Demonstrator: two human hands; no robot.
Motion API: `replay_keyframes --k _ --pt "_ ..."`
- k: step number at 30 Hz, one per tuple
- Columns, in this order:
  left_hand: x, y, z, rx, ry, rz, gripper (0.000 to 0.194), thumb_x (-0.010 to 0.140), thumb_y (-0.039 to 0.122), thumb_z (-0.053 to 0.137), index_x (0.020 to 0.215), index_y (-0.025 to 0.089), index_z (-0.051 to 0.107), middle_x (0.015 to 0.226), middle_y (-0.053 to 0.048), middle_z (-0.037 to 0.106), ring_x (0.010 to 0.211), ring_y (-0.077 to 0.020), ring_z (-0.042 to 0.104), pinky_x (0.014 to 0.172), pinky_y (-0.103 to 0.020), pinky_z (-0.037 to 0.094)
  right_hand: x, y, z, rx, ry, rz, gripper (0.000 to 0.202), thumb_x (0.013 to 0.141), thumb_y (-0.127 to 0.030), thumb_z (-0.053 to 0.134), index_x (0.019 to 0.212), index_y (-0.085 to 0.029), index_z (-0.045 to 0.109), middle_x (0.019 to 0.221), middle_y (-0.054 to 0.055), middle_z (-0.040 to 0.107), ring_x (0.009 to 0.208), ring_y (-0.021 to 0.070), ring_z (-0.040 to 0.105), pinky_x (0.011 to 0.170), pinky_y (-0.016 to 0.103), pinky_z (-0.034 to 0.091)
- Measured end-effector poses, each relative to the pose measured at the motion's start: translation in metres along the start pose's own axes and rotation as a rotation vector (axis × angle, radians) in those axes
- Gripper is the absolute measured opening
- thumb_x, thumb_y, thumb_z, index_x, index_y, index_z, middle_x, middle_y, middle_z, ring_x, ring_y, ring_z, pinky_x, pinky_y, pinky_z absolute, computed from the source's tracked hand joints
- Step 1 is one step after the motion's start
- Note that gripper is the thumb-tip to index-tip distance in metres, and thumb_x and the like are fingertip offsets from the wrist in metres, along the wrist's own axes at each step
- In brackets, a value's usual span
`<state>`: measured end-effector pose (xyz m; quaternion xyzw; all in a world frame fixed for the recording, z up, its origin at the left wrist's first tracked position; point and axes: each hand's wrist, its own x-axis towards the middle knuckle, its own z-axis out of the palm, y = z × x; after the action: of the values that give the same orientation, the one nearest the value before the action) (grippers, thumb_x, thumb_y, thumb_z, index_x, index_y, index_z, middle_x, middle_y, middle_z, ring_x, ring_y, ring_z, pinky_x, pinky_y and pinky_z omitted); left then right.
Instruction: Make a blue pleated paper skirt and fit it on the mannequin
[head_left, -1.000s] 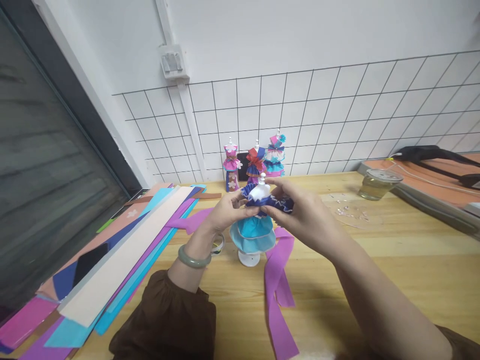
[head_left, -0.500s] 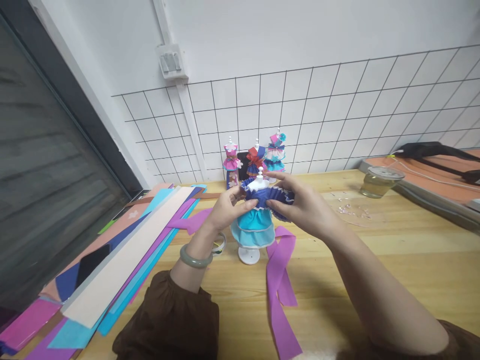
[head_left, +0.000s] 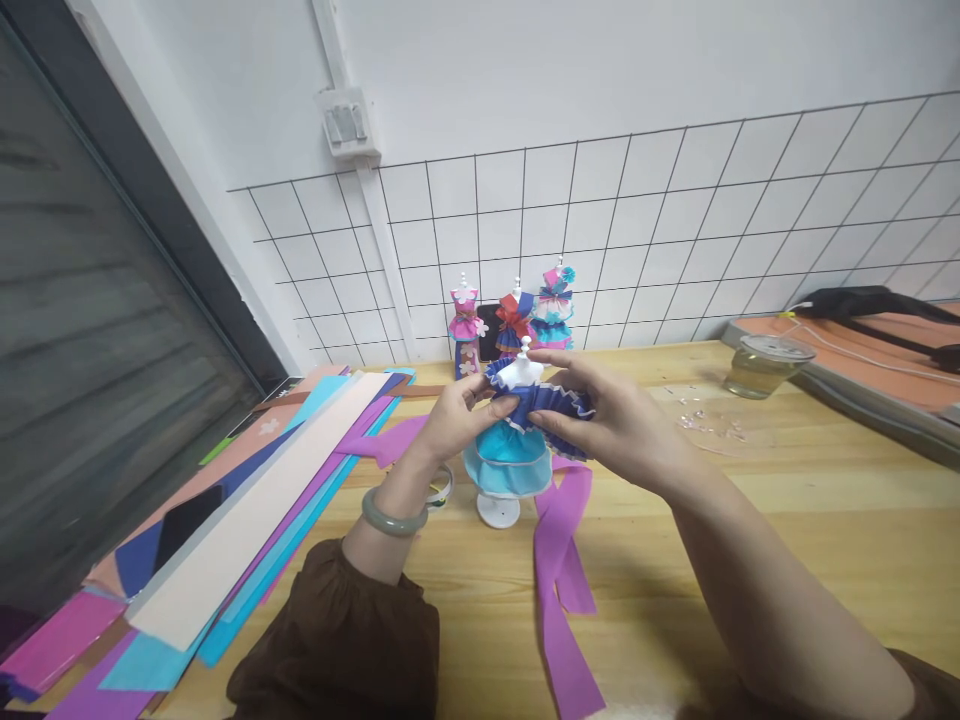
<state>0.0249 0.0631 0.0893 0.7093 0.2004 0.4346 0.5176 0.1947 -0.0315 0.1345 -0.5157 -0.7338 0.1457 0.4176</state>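
Observation:
A small white dress form (head_left: 520, 374) stands upright on a round white base (head_left: 498, 511), wearing a tiered light-blue skirt (head_left: 508, 472). Around its chest runs a dark-blue ruffled strip (head_left: 534, 408) with white edging. My left hand (head_left: 459, 415), with a green bangle at the wrist, pinches the strip at the form's left side. On the other side my right hand (head_left: 604, 418) grips the strip's loose end between thumb and fingers, holding it out to the right. The fingertips behind the form are partly hidden. Purple ribbon (head_left: 559, 560) trails over the table near the base.
Several coloured fabric strips (head_left: 262, 500) lie stacked at the left, a black phone-like slab among them. Three dressed miniature forms (head_left: 514, 320) stand by the wall. A lidded glass jar (head_left: 766, 365) and small clear bits (head_left: 709, 425) are at the right. A tape roll (head_left: 442, 487) sits by my left wrist.
My right hand has moved slightly right and down, drawing the dark-blue strip's end away from the dress form. My left hand keeps its pinch. The view has shifted a little.

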Motion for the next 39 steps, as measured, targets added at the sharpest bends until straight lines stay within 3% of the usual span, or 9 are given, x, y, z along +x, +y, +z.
replay_keyframes --k 11,17,25,33,39 --pt "-0.002 0.002 0.003 -0.041 0.002 -0.035 0.039 0.074 0.045 0.063 0.098 0.014 0.063 0.092 -0.005 0.066 0.083 -0.0171 0.060 0.072 -0.027 0.046 0.001 0.002 0.003 -0.031 0.079 -0.076 0.050 0.078 -0.026 0.059 0.127 -0.026 0.048 0.102 0.007 0.063 0.081 0.0196 0.062 0.066 0.032 0.051" --pt "-0.003 0.006 0.007 -0.020 0.025 -0.039 0.037 0.077 0.044 0.059 0.098 0.013 0.063 0.091 -0.004 0.066 0.085 -0.0175 0.059 0.075 -0.027 0.046 0.000 0.000 0.004 -0.013 0.066 -0.085 0.051 0.077 -0.029 0.061 0.127 -0.025 0.049 0.098 0.006 0.064 0.082 0.0199 0.062 0.067 0.032 0.051" --pt "-0.001 0.003 0.005 -0.123 -0.062 -0.028 0.033 0.079 0.040 0.059 0.101 0.016 0.063 0.096 -0.005 0.066 0.089 -0.0170 0.060 0.079 -0.029 0.046 0.002 0.000 0.003 0.006 0.059 -0.028 0.050 0.077 -0.027 0.062 0.126 -0.023 0.050 0.090 0.006 0.064 0.070 0.0169 0.061 0.056 0.028 0.050" --pt "0.000 -0.001 0.002 -0.148 -0.130 -0.006 0.022 0.076 0.035 0.063 0.086 0.015 0.064 0.087 -0.004 0.065 0.084 -0.0163 0.059 0.079 -0.029 0.046 0.002 0.003 0.005 -0.074 0.121 -0.095 0.047 0.079 -0.026 0.060 0.125 -0.022 0.051 0.086 0.004 0.065 0.069 0.0160 0.061 0.061 0.029 0.051" --pt "0.001 -0.005 0.004 -0.205 -0.152 0.037 0.030 0.076 0.032 0.064 0.100 0.013 0.063 0.095 -0.007 0.066 0.093 -0.0193 0.059 0.084 -0.032 0.045 0.003 0.001 0.006 -0.096 0.137 -0.077 0.046 0.078 -0.026 0.062 0.123 -0.022 0.053 0.080 0.003 0.065 0.062 0.0140 0.059 0.055 0.025 0.049"
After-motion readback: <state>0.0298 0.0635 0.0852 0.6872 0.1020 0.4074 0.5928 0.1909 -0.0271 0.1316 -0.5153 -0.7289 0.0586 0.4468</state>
